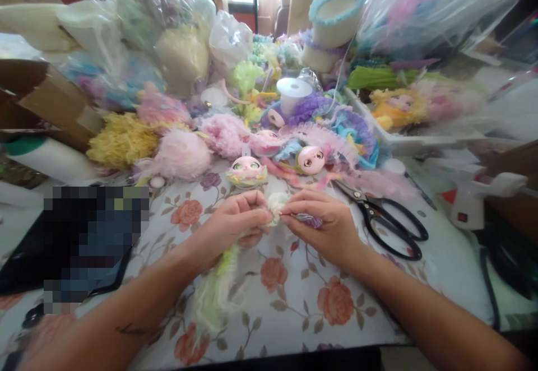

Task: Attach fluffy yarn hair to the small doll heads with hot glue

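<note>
My left hand (239,217) is closed, its fingers and thumb pinching a small whitish bunch of gathered fabric (277,203). From the other side my right hand (317,219) pinches the same bunch between thumb and fingertips. Below my left hand a fluffy pale yellow-green strip (214,295) trails onto the flowered tablecloth (273,315); whether it joins the bunch is hidden by the fingers. Just beyond my hands lie a green-eyed doll face (246,170) and a brown-eyed doll face (311,159). Black-handled scissors (378,214) rest to the right of my right hand.
Pink fluffy fabric (182,155) and yellow ruffled fabric (121,141) are heaped at the back left. A white spool (294,88) stands in the pile. On the right are a white tray (403,141) and a glue gun (471,197); a dark tablet-like device (25,247) lies left.
</note>
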Tool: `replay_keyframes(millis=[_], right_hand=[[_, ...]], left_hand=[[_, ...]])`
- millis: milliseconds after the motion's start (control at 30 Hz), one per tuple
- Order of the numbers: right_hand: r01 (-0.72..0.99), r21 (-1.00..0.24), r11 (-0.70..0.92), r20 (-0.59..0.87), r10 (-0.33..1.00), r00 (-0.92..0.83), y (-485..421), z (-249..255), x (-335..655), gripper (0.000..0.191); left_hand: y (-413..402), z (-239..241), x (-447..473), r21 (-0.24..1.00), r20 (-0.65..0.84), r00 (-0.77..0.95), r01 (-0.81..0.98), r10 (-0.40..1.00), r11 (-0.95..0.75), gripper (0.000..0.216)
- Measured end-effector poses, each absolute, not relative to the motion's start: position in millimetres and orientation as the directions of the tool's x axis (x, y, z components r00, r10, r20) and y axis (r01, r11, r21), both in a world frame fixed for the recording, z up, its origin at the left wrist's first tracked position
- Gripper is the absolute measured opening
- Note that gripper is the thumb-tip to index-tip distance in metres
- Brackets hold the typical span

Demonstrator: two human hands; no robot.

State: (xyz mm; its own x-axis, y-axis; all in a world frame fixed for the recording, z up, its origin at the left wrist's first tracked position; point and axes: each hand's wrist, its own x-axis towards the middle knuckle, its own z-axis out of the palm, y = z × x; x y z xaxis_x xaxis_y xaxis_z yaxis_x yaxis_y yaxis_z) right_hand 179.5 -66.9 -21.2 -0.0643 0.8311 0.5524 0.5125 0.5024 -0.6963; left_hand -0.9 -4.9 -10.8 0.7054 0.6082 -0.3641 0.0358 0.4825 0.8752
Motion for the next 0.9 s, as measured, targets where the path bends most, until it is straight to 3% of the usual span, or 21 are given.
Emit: replay_keyframes(millis=[500,733,900], right_hand=[[0.349,-0.852,0.390,0.365,0.921,-0.137,-68,-9,188,0.003],[0.379,-0.823,0.423,0.385,0.906,-0.176,-68,-7,188,0.004],[0.326,-0.852,0.410,0.361,0.910,-0.202,-67,-8,191,0.003]], left_hand=[[-7,-12,-3,0.884,-0.262,0.799,-0.027,0.542,0.467,0.022],[-9,-11,-2,0.885,-0.252,0.793,-0.043,0.555,0.463,0.029],[-8,-11,-3,0.842,-0.300,0.822,-0.009,0.483,0.539,0.031]])
